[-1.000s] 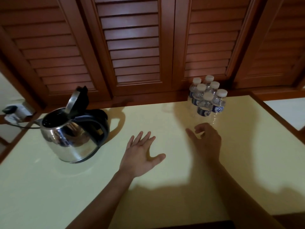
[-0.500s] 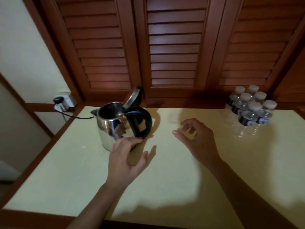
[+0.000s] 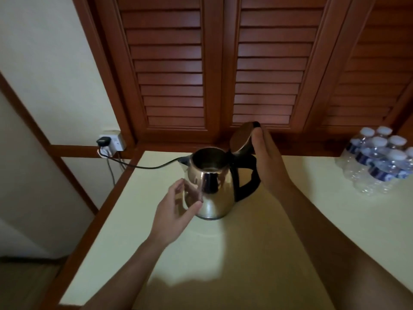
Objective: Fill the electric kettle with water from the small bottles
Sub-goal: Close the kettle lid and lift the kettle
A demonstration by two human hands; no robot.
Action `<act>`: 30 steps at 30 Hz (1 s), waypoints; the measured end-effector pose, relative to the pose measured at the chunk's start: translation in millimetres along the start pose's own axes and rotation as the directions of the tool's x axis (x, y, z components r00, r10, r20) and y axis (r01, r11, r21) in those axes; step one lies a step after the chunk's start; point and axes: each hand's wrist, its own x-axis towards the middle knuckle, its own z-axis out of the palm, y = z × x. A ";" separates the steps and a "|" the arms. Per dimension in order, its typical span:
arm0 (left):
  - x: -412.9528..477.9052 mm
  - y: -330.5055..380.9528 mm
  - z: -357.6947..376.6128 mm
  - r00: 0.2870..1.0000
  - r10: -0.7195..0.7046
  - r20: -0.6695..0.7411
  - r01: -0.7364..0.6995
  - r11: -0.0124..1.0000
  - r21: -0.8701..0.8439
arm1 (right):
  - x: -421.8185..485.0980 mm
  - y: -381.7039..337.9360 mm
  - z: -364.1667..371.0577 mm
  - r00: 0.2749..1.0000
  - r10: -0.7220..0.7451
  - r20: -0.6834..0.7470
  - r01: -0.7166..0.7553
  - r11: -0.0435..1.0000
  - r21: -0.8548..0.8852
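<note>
The kettle stands upright near the table's far edge, left of middle, its lid tipped up. The right hand lays straight fingers against the lid's back, grip apart. The left hand hovers just beside the kettle's body, fingers loosely curved, grip apart. The bottles cluster, capped, at the far right corner

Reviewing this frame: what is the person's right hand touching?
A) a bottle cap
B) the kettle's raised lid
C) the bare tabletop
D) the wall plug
B: the right hand rests against the back of the upright lid of the kettle, well apart from the bottles.
</note>
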 end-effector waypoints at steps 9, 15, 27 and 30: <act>9.8 -22.4 -3.1 0.998 -0.015 0.053 0.016 1.000 -0.015 | 16.3 -24.9 51.4 0.983 -0.073 0.171 0.162 0.788 -0.594; 13.3 -21.0 -6.6 0.994 -0.053 0.092 0.055 0.998 -0.016 | 13.9 -31.7 60.5 0.972 0.022 0.235 0.192 0.508 -0.840; 12.0 -19.6 -8.4 0.999 -0.017 0.049 0.016 1.000 0.015 | 9.9 -29.6 69.6 0.970 0.041 0.241 0.207 0.385 -0.899; 11.4 -19.8 -7.3 0.999 -0.033 0.031 0.032 0.999 0.029 | 14.1 -28.5 61.9 0.953 0.080 0.293 0.239 0.398 -0.886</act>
